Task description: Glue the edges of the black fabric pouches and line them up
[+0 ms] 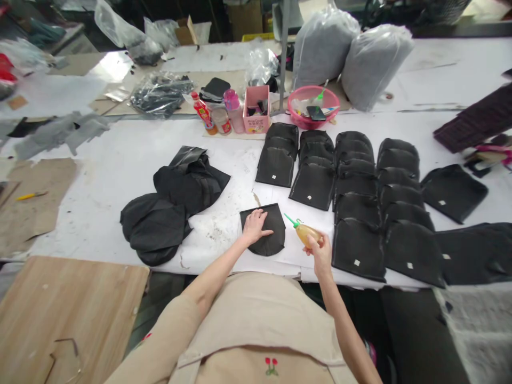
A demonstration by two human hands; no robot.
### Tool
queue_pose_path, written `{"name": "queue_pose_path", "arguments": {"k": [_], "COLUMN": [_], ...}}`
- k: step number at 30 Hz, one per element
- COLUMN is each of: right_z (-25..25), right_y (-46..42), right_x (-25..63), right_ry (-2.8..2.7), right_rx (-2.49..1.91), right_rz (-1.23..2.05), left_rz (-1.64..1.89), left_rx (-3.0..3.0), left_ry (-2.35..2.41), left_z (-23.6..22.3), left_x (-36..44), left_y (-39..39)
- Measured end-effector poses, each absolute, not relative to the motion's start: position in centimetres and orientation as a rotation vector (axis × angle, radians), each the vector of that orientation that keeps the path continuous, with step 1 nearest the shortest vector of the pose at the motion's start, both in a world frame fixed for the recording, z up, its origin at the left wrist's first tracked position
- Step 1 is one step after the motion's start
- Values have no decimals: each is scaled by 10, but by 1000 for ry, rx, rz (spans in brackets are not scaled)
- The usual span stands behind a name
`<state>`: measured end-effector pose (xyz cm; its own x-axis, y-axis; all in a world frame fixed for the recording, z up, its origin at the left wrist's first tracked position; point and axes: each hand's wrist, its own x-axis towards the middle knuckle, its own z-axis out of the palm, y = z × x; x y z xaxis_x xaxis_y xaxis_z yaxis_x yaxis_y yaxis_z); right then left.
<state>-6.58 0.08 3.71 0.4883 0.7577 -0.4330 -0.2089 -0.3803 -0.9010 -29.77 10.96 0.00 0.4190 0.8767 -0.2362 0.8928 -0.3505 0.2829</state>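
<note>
My left hand (256, 226) lies with fingers spread on a black fabric piece (276, 234), which has a straight top edge and a rounded bottom. In my right hand (320, 250) is a glue bottle (307, 233) with yellowish contents and a green nozzle. The nozzle points up and left, just off the fabric's right edge. To the right, overlapping rows of black fabric pieces (358, 240) cover the white table (224, 229), several with a small white tag. A loose pile of black cut pieces (156, 218) rests on the left.
Behind are a red-labelled bottle (204, 113), a pink-lidded bottle (235, 112), a pink box (256, 114) and a pink basin (314, 120) beside a metal post (284, 58). Two stuffed plastic bags (326, 45) stand farther back. A wooden board (72, 304) with eyeglasses is at lower left.
</note>
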Motion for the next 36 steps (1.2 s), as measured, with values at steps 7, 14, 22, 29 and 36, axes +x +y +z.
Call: {"name": "queue_pose_path", "arguments": {"k": [7,14,22,29,36], "right_z": [17,8,6,15,18], "right_y": [53,76,85,84,84], "right_x": [-64,-65,-69,-70,-64], "right_ry": [-1128,-1464,-1548,-1652,-1627], "right_rx": [-1801,-1788,-1822,-1851,-1843], "right_rz": [832,579,503,503,539], "left_rz": [-240,-287,-306,-318,-319], "left_rx": [2353,2370,2369,2373,2371], "left_ry": [1493,1453,1437,1432,1433], "left_z": [-1,0,2,-4,-5], "left_x": [-291,-288,-287,-287,-287], "left_y": [105,99,100,100,100]}}
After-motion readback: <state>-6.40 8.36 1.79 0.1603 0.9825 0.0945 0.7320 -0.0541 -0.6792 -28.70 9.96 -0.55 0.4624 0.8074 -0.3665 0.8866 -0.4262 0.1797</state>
